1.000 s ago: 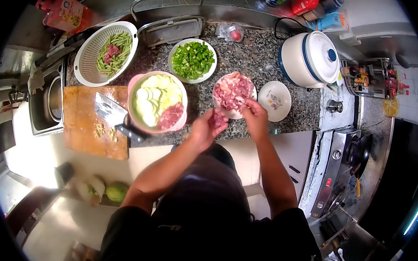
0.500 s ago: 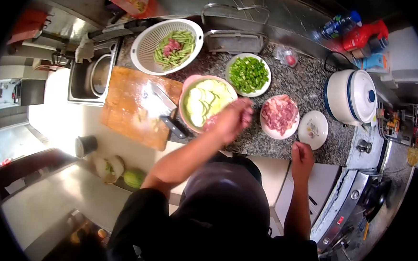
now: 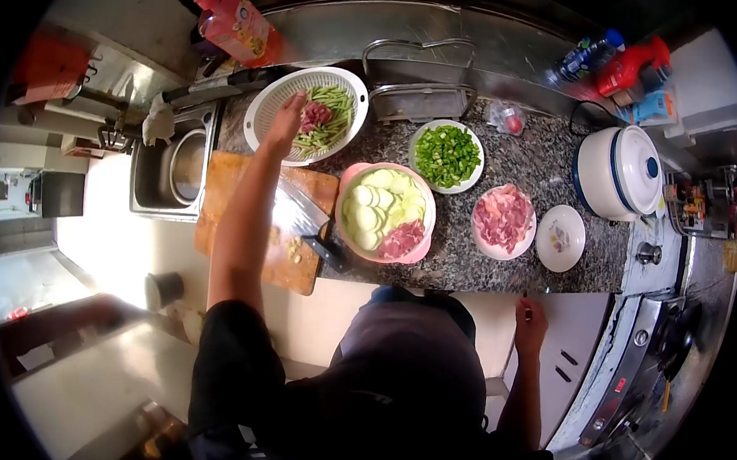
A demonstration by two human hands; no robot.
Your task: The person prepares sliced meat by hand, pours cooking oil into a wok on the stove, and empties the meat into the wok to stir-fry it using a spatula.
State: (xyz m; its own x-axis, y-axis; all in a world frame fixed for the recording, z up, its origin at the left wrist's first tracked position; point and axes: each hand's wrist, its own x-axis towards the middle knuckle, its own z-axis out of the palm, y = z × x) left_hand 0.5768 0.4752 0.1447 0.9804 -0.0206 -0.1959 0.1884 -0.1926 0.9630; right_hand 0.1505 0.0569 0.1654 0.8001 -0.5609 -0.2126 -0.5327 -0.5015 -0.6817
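Note:
My left hand (image 3: 285,125) reaches over the near side of a white colander (image 3: 260,105). Its fingers are beside a clump of cut raw meat (image 3: 315,115) lying on green bean pieces (image 3: 337,102); whether they grip anything is hidden. Just off the counter's front edge, my right hand (image 3: 531,324) is curled closed, with nothing visible in it. Between my hands stands a pink bowl (image 3: 348,244) holding pale green sliced vegetable (image 3: 374,201) and sliced meat (image 3: 402,239). Left of that bowl, a kitchen knife (image 3: 321,251) rests on a wooden cutting board (image 3: 223,189).
Chopped green peppers (image 3: 447,155) fill one plate; raw meat (image 3: 502,221) fills another. A patterned white plate (image 3: 560,257) lies nearby. A lidded white pot (image 3: 606,173) stands at right, beside the stove (image 3: 622,363). The sink (image 3: 154,175) is at left, a metal rack (image 3: 421,103) behind.
My left hand has moved from over the pink bowl leftward to the colander. My right hand has drawn back slightly from the patterned plate. The camera view has shifted slightly.

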